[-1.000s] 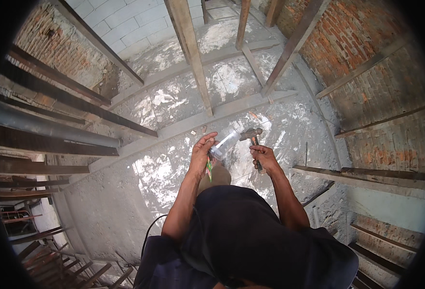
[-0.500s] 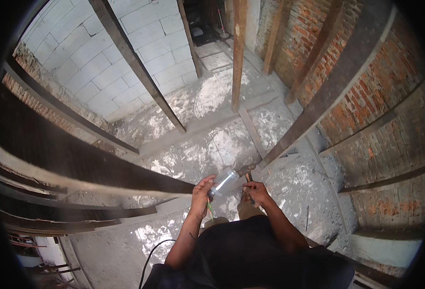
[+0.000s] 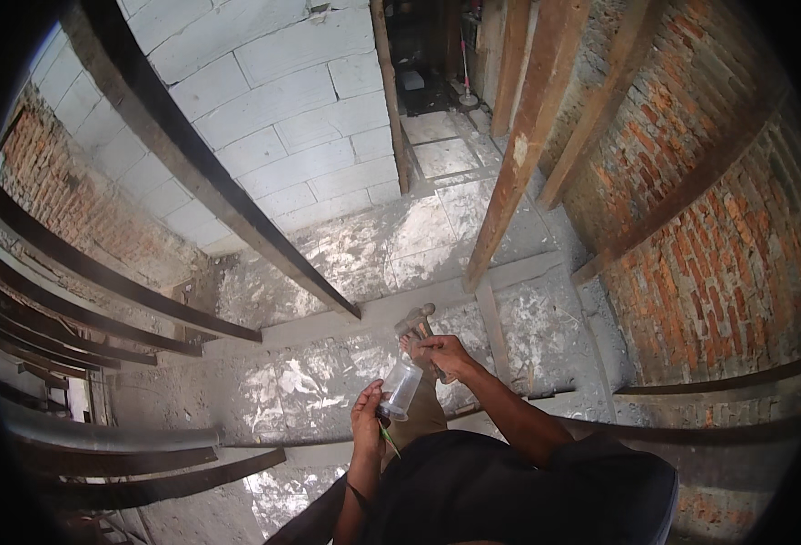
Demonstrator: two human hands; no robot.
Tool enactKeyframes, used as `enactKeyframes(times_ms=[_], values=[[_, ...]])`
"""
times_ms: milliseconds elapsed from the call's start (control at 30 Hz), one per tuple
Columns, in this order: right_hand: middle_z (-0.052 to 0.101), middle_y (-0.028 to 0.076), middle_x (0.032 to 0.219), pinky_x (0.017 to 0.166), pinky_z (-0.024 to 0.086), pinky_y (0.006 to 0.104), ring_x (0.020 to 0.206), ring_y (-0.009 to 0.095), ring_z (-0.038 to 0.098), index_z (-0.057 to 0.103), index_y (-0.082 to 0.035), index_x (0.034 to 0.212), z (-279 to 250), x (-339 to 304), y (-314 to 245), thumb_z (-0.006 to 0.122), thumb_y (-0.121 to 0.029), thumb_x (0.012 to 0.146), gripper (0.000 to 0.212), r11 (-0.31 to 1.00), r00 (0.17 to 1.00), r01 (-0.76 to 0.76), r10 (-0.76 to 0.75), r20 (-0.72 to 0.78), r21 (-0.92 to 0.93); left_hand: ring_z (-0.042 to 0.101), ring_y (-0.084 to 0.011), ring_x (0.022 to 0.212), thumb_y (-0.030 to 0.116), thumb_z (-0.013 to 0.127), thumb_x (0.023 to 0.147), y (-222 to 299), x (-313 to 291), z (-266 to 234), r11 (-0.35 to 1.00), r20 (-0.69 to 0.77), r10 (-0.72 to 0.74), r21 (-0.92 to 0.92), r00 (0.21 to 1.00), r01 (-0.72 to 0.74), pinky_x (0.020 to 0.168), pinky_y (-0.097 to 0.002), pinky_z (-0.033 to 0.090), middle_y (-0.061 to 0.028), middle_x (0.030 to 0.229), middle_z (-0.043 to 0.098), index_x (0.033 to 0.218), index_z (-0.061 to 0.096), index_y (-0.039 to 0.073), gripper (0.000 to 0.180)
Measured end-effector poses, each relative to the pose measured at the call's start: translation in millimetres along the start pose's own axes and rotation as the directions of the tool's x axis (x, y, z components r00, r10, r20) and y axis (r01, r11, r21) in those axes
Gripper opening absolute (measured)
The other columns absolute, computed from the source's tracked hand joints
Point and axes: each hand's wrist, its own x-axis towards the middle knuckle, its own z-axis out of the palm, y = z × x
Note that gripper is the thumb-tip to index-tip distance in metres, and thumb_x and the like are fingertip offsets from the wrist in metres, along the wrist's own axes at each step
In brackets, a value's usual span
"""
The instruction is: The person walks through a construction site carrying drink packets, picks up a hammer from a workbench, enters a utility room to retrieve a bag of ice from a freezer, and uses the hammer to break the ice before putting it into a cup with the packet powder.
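Observation:
My left hand (image 3: 367, 411) is closed around the side of a clear plastic container (image 3: 404, 392), which is tilted. What lies inside it I cannot make out. A thin green object (image 3: 390, 438) sticks out below the same hand; its kind is too small to tell. To the right, my right hand (image 3: 448, 355) grips a hammer (image 3: 415, 320) by its handle. The metal head points away from me, beyond the fingers, and the end of the handle shows under the hand. Container and hammer are close together in front of my body.
A long timber post (image 3: 210, 163) slants down on the left, and another post (image 3: 528, 136) stands ahead to the right. More beams line the left side. Beyond are a white block wall (image 3: 282, 100), a dark doorway (image 3: 428, 64) and a brick wall (image 3: 700, 263). Low ledges cross the dusty floor (image 3: 291, 391).
The whole view has shifted, and the large beam close on my left has passed out of the foreground. The hammer has risen and moved left; the container has moved lower and left.

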Motion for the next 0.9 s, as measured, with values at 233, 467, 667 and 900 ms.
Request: enactKeyframes(times_ms=[233, 467, 667, 900], values=[[0.067, 0.006, 0.080, 0.057, 0.050, 0.0277, 0.066, 0.013, 0.062, 0.071, 0.004, 0.105, -48, 200, -69, 0.071, -0.009, 0.086, 0.023, 0.997, 0.992, -0.050, 0.056, -0.112, 0.060, 0.061, -0.0089, 0.074, 0.021, 0.062, 0.098, 116, 179, 92, 0.998, 0.025, 0.008, -0.060, 1.000, -0.006, 0.065, -0.0233, 0.051, -0.0037, 0.089, 0.068, 0.119, 0.064, 0.007, 0.025], [0.061, 0.007, 0.071, 0.048, 0.049, 0.0332, 0.055, 0.017, 0.059, 0.068, 0.002, 0.103, -145, 378, -180, 0.069, -0.004, 0.084, 0.020, 0.918, 0.921, 0.074, 0.086, -0.379, 0.390, 0.057, -0.0062, 0.073, 0.020, 0.060, 0.099, 234, 318, 166, 0.997, -0.006, 0.078, 0.029, 0.997, -0.078, 0.066, -0.0201, 0.045, -0.0008, 0.088, 0.066, 0.117, 0.065, 0.008, 0.022], [0.062, 0.006, 0.074, 0.050, 0.047, 0.0336, 0.056, 0.017, 0.058, 0.070, -0.001, 0.092, -249, 538, -233, 0.069, -0.003, 0.081, 0.011, 0.904, 0.766, 0.073, 0.220, -0.603, 0.422, 0.056, -0.0041, 0.071, 0.016, 0.059, 0.098, 298, 449, 242, 0.995, -0.006, 0.091, 0.035, 0.996, -0.091, 0.063, -0.0204, 0.045, -0.0020, 0.090, 0.066, 0.121, 0.061, 0.004, 0.026], [0.063, 0.006, 0.073, 0.053, 0.045, 0.0329, 0.060, 0.013, 0.058, 0.069, -0.003, 0.086, -360, 665, -269, 0.069, -0.007, 0.082, 0.006, 0.836, 0.780, 0.012, 0.335, -0.528, 0.549, 0.053, -0.0043, 0.060, 0.011, 0.058, 0.097, 342, 642, 372, 0.970, 0.061, 0.076, 0.227, 0.995, -0.088, 0.054, -0.0206, 0.044, -0.0069, 0.089, 0.070, 0.123, 0.060, 0.003, 0.027]])
